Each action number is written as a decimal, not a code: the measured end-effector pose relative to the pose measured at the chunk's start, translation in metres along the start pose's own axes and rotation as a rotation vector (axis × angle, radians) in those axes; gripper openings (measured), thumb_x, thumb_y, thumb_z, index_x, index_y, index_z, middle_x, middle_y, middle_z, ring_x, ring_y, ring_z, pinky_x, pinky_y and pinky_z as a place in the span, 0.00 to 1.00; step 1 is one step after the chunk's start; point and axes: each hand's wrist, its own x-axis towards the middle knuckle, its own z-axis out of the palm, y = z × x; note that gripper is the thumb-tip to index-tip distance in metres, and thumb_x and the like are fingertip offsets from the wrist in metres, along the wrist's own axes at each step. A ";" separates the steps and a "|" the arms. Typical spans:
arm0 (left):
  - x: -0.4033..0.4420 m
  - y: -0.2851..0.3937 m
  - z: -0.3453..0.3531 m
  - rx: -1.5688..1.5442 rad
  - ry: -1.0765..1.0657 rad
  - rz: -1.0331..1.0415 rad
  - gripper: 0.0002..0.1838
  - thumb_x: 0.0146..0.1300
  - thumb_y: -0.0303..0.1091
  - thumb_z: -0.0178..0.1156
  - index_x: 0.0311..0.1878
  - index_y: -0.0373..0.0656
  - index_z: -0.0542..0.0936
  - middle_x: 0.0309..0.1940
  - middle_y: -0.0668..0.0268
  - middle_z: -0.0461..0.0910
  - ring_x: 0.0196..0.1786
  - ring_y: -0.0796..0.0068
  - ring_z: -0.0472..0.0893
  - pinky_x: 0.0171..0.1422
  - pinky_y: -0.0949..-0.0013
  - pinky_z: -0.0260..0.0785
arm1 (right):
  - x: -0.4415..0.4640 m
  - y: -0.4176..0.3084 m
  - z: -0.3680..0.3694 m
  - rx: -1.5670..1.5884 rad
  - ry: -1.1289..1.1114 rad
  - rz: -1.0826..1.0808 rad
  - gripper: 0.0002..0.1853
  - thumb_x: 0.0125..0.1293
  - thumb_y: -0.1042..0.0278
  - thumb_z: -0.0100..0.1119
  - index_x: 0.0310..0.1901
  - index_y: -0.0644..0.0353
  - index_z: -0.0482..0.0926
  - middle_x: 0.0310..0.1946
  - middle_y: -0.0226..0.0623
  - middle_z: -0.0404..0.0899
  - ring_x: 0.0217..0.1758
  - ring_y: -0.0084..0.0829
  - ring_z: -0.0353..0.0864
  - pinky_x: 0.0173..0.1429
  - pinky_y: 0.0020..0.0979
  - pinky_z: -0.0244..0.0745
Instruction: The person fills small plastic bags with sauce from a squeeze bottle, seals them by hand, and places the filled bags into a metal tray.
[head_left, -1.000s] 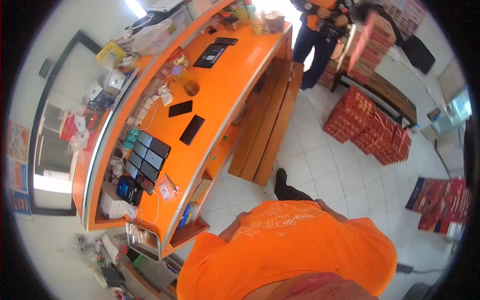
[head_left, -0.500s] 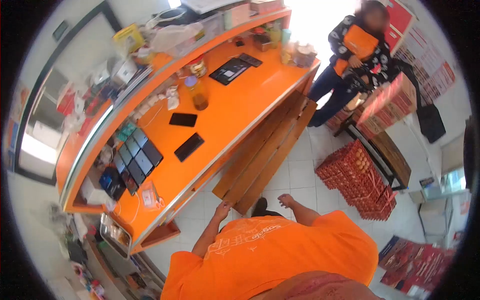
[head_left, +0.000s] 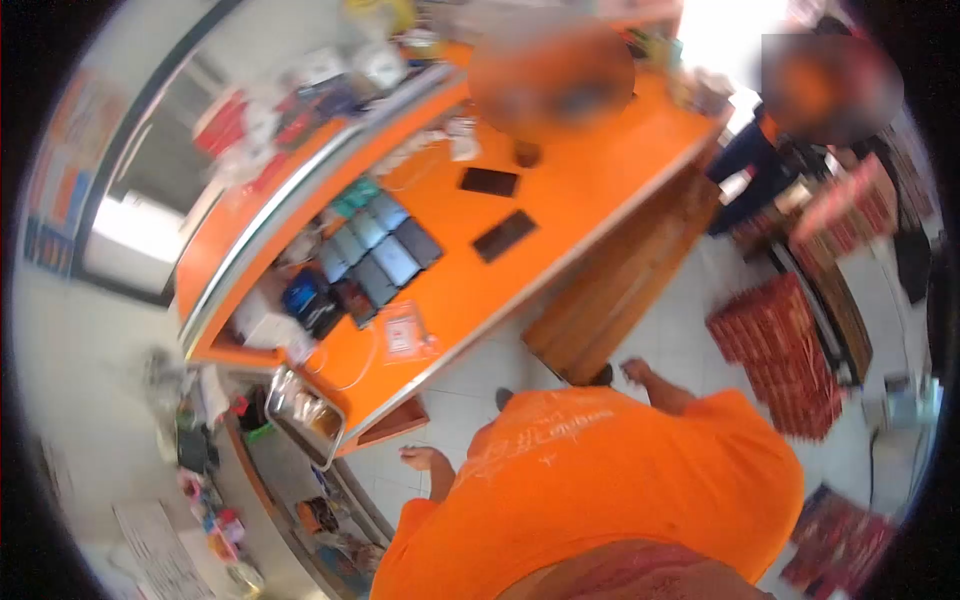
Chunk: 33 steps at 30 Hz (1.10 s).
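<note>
My left hand (head_left: 418,457) hangs over the floor beside the end of the orange counter (head_left: 440,330), just below an open orange drawer or shelf (head_left: 395,424). Its fingers point away to the left, with nothing visible in them. My right hand (head_left: 636,371) is in the air near the end of the wooden bench (head_left: 590,315); its fingers are loosely bent and apart, and it appears to hold nothing. Several phones or tablets (head_left: 397,262) lie in rows on the counter, with two dark phones (head_left: 504,236) apart from them. Motion blurs the view somewhat.
Stacked red egg trays (head_left: 775,350) stand on the tiled floor to the right. A person (head_left: 745,180) in dark trousers is beyond the bench. A metal-rimmed tray (head_left: 305,412) sits at the counter's near corner. Printed red sheets (head_left: 840,545) lie at the lower right.
My left hand has left the bench end and swung left toward the counter's near corner. The view has turned, and the counter and bench appear farther right.
</note>
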 end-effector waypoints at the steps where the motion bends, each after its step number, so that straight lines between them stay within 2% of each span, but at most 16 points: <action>1: 0.022 0.001 -0.013 -0.082 0.136 -0.081 0.25 0.77 0.47 0.47 0.51 0.30 0.78 0.45 0.41 0.82 0.47 0.44 0.83 0.48 0.48 0.77 | 0.015 -0.028 -0.010 -0.064 0.009 0.018 0.21 0.68 0.47 0.54 0.47 0.53 0.86 0.37 0.41 0.88 0.37 0.41 0.87 0.45 0.40 0.85; 3: 0.087 -0.022 -0.021 -0.088 0.352 0.207 0.25 0.79 0.46 0.44 0.54 0.29 0.76 0.51 0.39 0.79 0.53 0.40 0.80 0.56 0.47 0.75 | -0.010 -0.067 0.017 -0.333 0.013 -0.436 0.22 0.65 0.45 0.56 0.46 0.56 0.85 0.38 0.44 0.87 0.38 0.43 0.87 0.47 0.43 0.84; 4: 0.146 -0.077 -0.008 0.244 0.417 0.315 0.24 0.80 0.43 0.42 0.57 0.29 0.75 0.56 0.41 0.77 0.57 0.45 0.78 0.62 0.48 0.72 | -0.024 -0.087 0.036 -0.451 -0.007 -0.669 0.23 0.64 0.44 0.58 0.45 0.57 0.85 0.38 0.45 0.87 0.39 0.43 0.88 0.48 0.44 0.84; 5: 0.171 -0.071 -0.010 -0.022 0.407 0.325 0.25 0.80 0.44 0.41 0.58 0.29 0.74 0.56 0.43 0.77 0.57 0.48 0.78 0.63 0.49 0.71 | -0.027 -0.110 0.059 -0.368 0.114 -0.642 0.23 0.63 0.44 0.58 0.43 0.58 0.84 0.38 0.47 0.87 0.39 0.45 0.87 0.47 0.45 0.83; 6: 0.162 0.008 -0.043 -0.165 0.287 0.146 0.25 0.80 0.44 0.41 0.60 0.30 0.74 0.58 0.43 0.76 0.59 0.51 0.77 0.64 0.51 0.70 | -0.030 -0.131 0.089 -0.278 0.230 -0.605 0.23 0.62 0.43 0.59 0.40 0.58 0.84 0.38 0.48 0.87 0.40 0.47 0.87 0.47 0.46 0.82; 7: 0.220 -0.056 -0.019 0.038 0.279 0.217 0.27 0.80 0.47 0.42 0.61 0.29 0.74 0.60 0.44 0.75 0.59 0.53 0.77 0.63 0.51 0.70 | -0.003 -0.133 0.103 -0.401 0.159 -0.542 0.22 0.61 0.45 0.61 0.40 0.59 0.83 0.38 0.50 0.86 0.40 0.49 0.87 0.46 0.48 0.81; 8: 0.213 0.020 -0.045 -0.331 0.116 -0.217 0.31 0.77 0.54 0.46 0.61 0.31 0.74 0.56 0.46 0.77 0.56 0.54 0.79 0.62 0.53 0.70 | 0.028 -0.130 0.118 -0.529 0.083 -0.487 0.20 0.60 0.48 0.63 0.40 0.59 0.83 0.38 0.52 0.86 0.40 0.50 0.86 0.45 0.49 0.79; 10: 0.247 0.023 -0.042 -0.454 0.020 -0.471 0.32 0.73 0.59 0.52 0.56 0.32 0.75 0.48 0.48 0.80 0.49 0.56 0.82 0.51 0.55 0.75 | 0.076 -0.117 0.121 -0.319 -0.003 -0.726 0.19 0.59 0.51 0.65 0.41 0.59 0.82 0.37 0.52 0.86 0.39 0.52 0.86 0.44 0.49 0.79; 12: 0.245 0.053 -0.050 -0.466 0.031 -0.552 0.29 0.71 0.56 0.57 0.52 0.34 0.75 0.44 0.51 0.81 0.44 0.59 0.83 0.42 0.57 0.77 | 0.076 -0.143 0.124 -0.181 -0.061 -0.607 0.19 0.62 0.53 0.63 0.48 0.58 0.80 0.39 0.46 0.84 0.39 0.45 0.84 0.41 0.45 0.78; 15: 0.242 0.067 -0.047 -0.596 -0.027 -0.628 0.21 0.69 0.46 0.61 0.49 0.35 0.74 0.39 0.54 0.81 0.38 0.63 0.83 0.35 0.59 0.79 | 0.044 -0.203 0.107 -0.016 -0.117 -0.132 0.21 0.69 0.55 0.58 0.59 0.57 0.77 0.41 0.34 0.82 0.37 0.30 0.80 0.35 0.35 0.77; 17: 0.247 0.058 -0.041 -0.730 -0.103 -0.667 0.17 0.68 0.39 0.62 0.49 0.35 0.74 0.39 0.55 0.81 0.37 0.64 0.83 0.35 0.57 0.81 | 0.029 -0.211 0.110 0.241 -0.135 -0.086 0.21 0.68 0.55 0.58 0.57 0.57 0.80 0.35 0.34 0.82 0.32 0.30 0.80 0.34 0.34 0.76; 19: 0.252 0.050 -0.039 -0.894 -0.184 -0.701 0.15 0.67 0.33 0.61 0.50 0.35 0.73 0.39 0.56 0.80 0.37 0.63 0.83 0.38 0.54 0.84 | 0.035 -0.193 0.114 -0.167 -0.112 -0.389 0.19 0.66 0.55 0.59 0.52 0.57 0.83 0.34 0.35 0.84 0.32 0.33 0.82 0.38 0.37 0.78; 21: 0.252 0.050 -0.043 -0.912 -0.124 -0.704 0.15 0.67 0.30 0.59 0.52 0.32 0.72 0.46 0.53 0.79 0.44 0.58 0.83 0.45 0.48 0.86 | 0.023 -0.194 0.112 -0.288 -0.102 -0.421 0.17 0.66 0.55 0.60 0.47 0.58 0.86 0.35 0.36 0.85 0.34 0.36 0.83 0.41 0.40 0.80; 24: 0.252 0.037 -0.066 -0.918 -0.178 -0.634 0.16 0.67 0.30 0.59 0.53 0.31 0.71 0.50 0.52 0.77 0.48 0.55 0.82 0.49 0.46 0.85 | -0.028 -0.238 0.102 -0.096 -0.088 -0.155 0.16 0.66 0.57 0.60 0.44 0.59 0.87 0.38 0.38 0.86 0.37 0.37 0.85 0.43 0.42 0.81; 29: 0.247 0.035 -0.100 -0.857 -0.338 -0.568 0.20 0.66 0.34 0.61 0.54 0.30 0.71 0.53 0.52 0.75 0.54 0.52 0.79 0.56 0.42 0.81 | -0.051 -0.247 0.087 -0.200 -0.093 -0.160 0.16 0.66 0.57 0.60 0.48 0.58 0.85 0.40 0.40 0.87 0.39 0.37 0.86 0.43 0.42 0.82; 33: 0.229 0.082 -0.085 -0.073 0.309 -0.560 0.31 0.65 0.46 0.66 0.60 0.31 0.69 0.58 0.49 0.71 0.58 0.42 0.75 0.59 0.40 0.74 | -0.070 -0.259 0.079 0.029 -0.022 0.108 0.18 0.67 0.55 0.60 0.52 0.56 0.84 0.41 0.41 0.87 0.41 0.37 0.86 0.43 0.42 0.82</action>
